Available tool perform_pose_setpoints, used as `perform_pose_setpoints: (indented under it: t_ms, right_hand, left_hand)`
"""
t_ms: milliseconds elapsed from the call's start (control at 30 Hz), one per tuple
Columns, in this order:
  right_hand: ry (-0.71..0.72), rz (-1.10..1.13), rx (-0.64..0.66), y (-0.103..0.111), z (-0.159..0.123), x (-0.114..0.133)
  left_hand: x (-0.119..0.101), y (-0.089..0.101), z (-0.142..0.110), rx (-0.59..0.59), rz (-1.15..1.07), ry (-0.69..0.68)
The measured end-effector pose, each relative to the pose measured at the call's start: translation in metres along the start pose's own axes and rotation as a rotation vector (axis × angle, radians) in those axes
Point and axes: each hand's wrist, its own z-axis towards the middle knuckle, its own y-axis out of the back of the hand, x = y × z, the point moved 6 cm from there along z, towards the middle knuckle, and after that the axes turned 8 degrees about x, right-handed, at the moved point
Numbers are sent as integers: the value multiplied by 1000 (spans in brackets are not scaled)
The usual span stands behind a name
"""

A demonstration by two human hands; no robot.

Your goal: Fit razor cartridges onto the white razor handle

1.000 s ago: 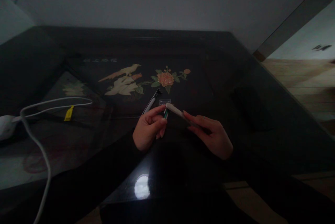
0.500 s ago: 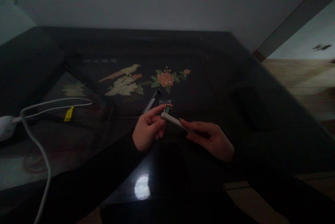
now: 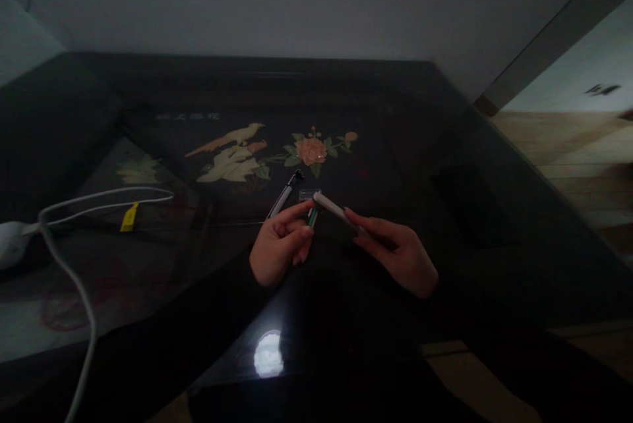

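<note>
My left hand [image 3: 277, 246] pinches a small narrow green-and-white piece [image 3: 312, 215] between thumb and fingers, its kind too dim to make out. In my right hand [image 3: 399, 257] is a slim white stick [image 3: 330, 205] with a rounded end, gripped between thumb and fingertips. The stick slants up to the left, its rounded end at the top of the green piece; I cannot tell whether they touch. Just beyond my left fingers lie a small clear plastic case [image 3: 309, 194] and a grey-and-black stick-shaped tool with a dark head [image 3: 283, 200], partly hidden by that hand.
A dark glossy table [image 3: 376, 317] bears a bird-and-flower picture [image 3: 310, 151]. On the left, a white cable [image 3: 79, 278] with a yellow tag [image 3: 129, 217] runs from a white plug-like block [image 3: 12, 242]. A dark flat object [image 3: 475, 209] lies at the right.
The stick's rounded end has moved up and slightly right, baring more of the green piece. My right hand has shifted a little up and left; my left hand stays nearly still.
</note>
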Motion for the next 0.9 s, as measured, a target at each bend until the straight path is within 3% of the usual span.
perform_pose_setpoints:
  t_ms: [500, 700, 900]
  right_hand:
    - [120, -9, 93, -10, -5, 11]
    - [71, 114, 139, -12, -2, 6]
    - [15, 69, 119, -4, 3, -3]
  left_hand:
    - [2, 5, 2, 20, -14, -43]
    - [3, 8, 2, 1, -32, -45]
    - [4, 9, 2, 6, 24, -11]
